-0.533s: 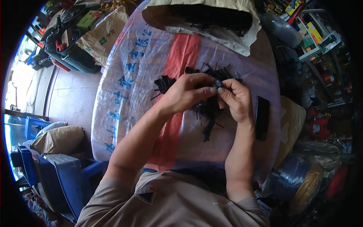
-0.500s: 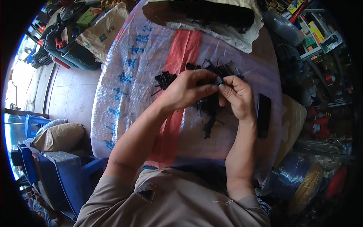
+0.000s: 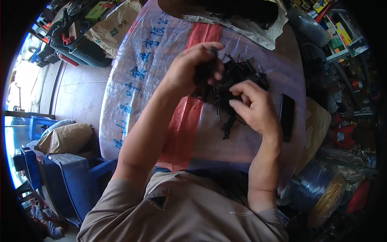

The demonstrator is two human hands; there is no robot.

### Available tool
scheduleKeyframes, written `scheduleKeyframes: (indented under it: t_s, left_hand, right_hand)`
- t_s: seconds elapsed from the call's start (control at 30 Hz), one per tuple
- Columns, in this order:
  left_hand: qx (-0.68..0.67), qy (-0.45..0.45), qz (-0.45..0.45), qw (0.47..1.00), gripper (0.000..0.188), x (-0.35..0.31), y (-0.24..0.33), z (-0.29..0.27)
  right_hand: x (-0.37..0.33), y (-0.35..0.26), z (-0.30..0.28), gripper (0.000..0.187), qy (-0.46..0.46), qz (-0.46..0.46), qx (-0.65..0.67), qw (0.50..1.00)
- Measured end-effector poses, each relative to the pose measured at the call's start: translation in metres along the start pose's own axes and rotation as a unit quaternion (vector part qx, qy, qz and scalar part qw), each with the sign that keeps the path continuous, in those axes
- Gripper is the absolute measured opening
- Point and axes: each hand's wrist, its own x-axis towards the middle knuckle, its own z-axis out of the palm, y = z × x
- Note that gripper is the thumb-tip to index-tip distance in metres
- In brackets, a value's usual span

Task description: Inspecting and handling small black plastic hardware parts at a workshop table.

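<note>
My left hand (image 3: 189,66) is raised over the sheet-covered table and curled round a bunch of small black parts (image 3: 205,70); blur hides their exact form. To its right lies a loose pile of black pieces (image 3: 244,70) with thin, pin-like stems sticking out. My right hand (image 3: 256,105) hovers at the near side of this pile, thumb and forefinger bent but apart, with nothing visible between them. One black piece (image 3: 228,128) lies at the pile's near end, below my right fingertips.
A dark phone (image 3: 287,117) lies right of my right forearm. At the table's far edge, an opened sack (image 3: 266,34) holds dark items. The woven plastic sheet (image 3: 133,97) covers the table. Left stand a blue chair (image 3: 72,173) and a filled sack (image 3: 66,138).
My hands, together before, have parted: the left moved up and left with the black bunch, the right lowered toward the pile. The black cluster left of my left hand no longer shows there.
</note>
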Motion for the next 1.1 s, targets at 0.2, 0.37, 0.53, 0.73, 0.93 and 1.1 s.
scheduleKeyframes:
  t_s: [0.2,0.37,0.53,0.73,0.93,1.1]
  left_hand:
    - [-0.163,0.090,0.083,0.979,0.027,0.000,0.036,-0.033]
    - [-0.160,0.142,0.127,0.968,0.033,-0.036,0.092,-0.064]
    - [0.049,0.332,0.184,0.924,0.045,-0.091,0.136,-0.122]
    - [0.564,0.411,0.124,0.705,0.063,-0.132,0.165,-0.188]
    - [0.532,0.099,0.152,0.827,0.038,-0.096,0.071,-0.050]
    - [0.459,-0.038,0.209,0.863,0.040,-0.077,-0.006,0.017]
  right_hand:
    - [-0.021,0.017,0.033,0.025,0.051,-0.099,-0.196,0.974]
    - [-0.016,0.014,0.024,0.025,0.121,-0.162,-0.128,0.971]
    - [-0.022,0.016,0.008,0.026,0.183,-0.053,-0.043,0.981]
    - [-0.012,0.011,0.020,0.016,0.217,-0.013,0.203,0.955]
    - [-0.001,-0.007,0.041,0.014,0.185,0.111,0.385,0.897]
    - [0.006,-0.030,0.057,0.013,0.179,0.134,0.362,0.905]
